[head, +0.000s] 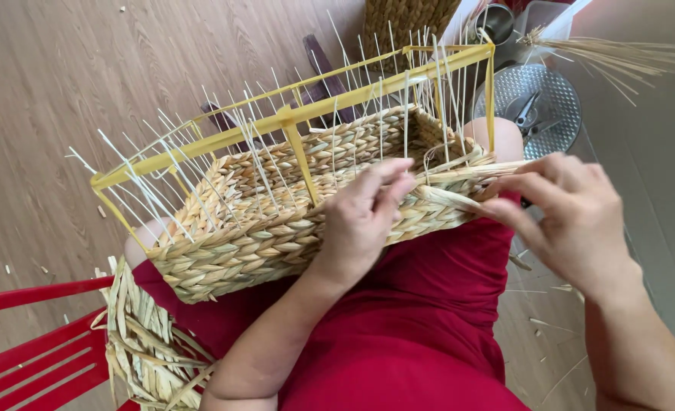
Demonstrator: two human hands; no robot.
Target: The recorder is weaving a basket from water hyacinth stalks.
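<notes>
straw basket (276, 228) on lap, left hand (364, 217) pressing weave, right hand (573, 217) pinching strand (447, 199)

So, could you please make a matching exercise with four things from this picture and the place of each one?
Things:
1. left hand
2. right hand
3. woven basket
4. scissors

Places:
A. in the round metal tray
B. pinching the loose braided strand
C. on the lap, inside a yellow frame
D. pressing on the basket's near wall

Pairs: 1-D, 2-B, 3-C, 4-A

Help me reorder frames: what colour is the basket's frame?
Yellow frame around the woven basket, clearest in the head view.
</notes>
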